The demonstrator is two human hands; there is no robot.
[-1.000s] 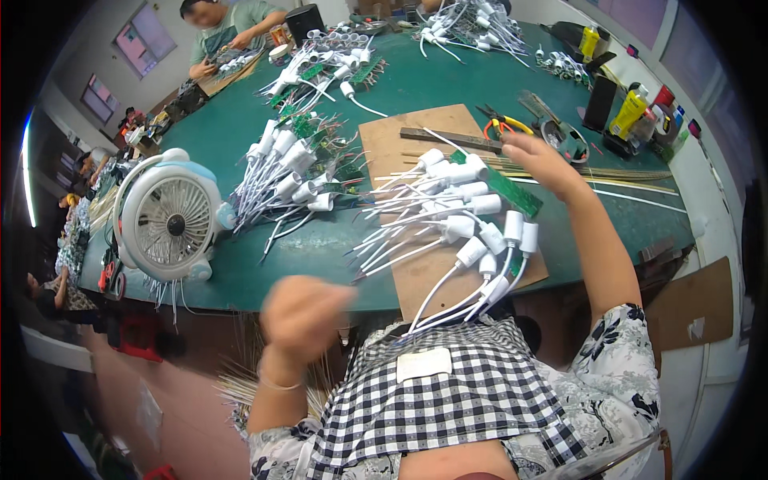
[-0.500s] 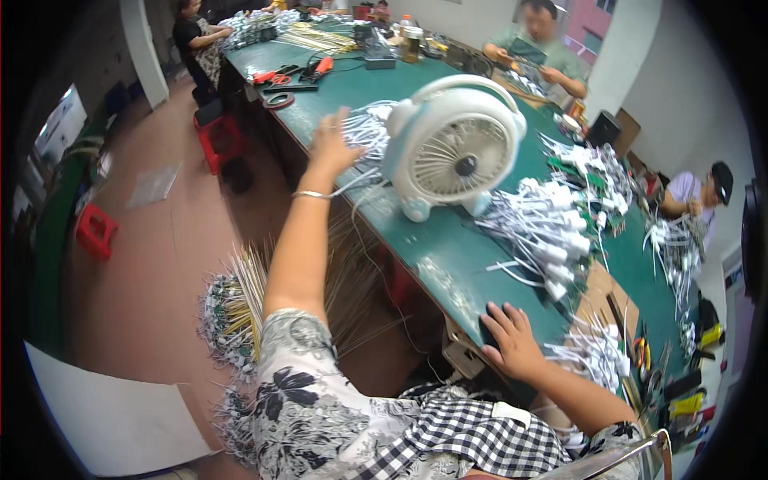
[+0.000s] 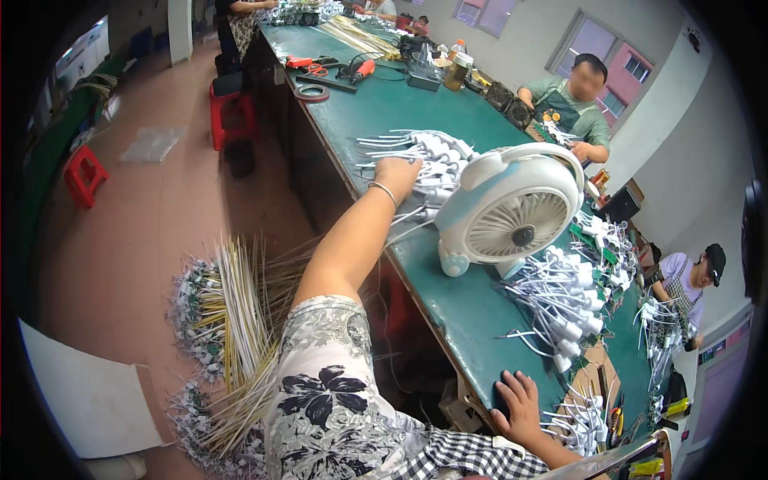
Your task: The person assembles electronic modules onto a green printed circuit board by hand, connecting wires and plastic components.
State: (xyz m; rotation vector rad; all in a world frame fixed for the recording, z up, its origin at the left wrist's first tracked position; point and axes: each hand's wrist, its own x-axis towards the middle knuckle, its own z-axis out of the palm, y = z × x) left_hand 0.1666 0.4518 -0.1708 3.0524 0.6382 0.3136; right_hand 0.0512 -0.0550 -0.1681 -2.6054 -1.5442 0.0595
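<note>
My left hand [image 3: 400, 176] reaches out over the far-left pile of white cylindrical parts with white wires [image 3: 440, 148]. Its fingers curl down into this pile, closed on some of the wired parts, and the fingertips are partly hidden. A white and pale blue desk fan [image 3: 512, 216] stands just right of that pile. My right hand [image 3: 520, 408] lies with fingers spread on the near edge of the green table [image 3: 448, 296], holding nothing. Beyond it sits a second heap of white wired parts [image 3: 560, 308], and a smaller bunch [image 3: 580, 424] lies beside its wrist.
Red-handled tools [image 3: 360, 72] and a tape roll [image 3: 312, 93] lie farther up the table. Bundles of long wires [image 3: 240, 312] stand low at my left. Red stools [image 3: 232, 116] are on the floor. Co-workers [image 3: 580, 112] sit along the far side.
My left hand has come down from above the far-left pile, its spread fingers now curled into it. The view has shifted, while my right hand stays on the table edge.
</note>
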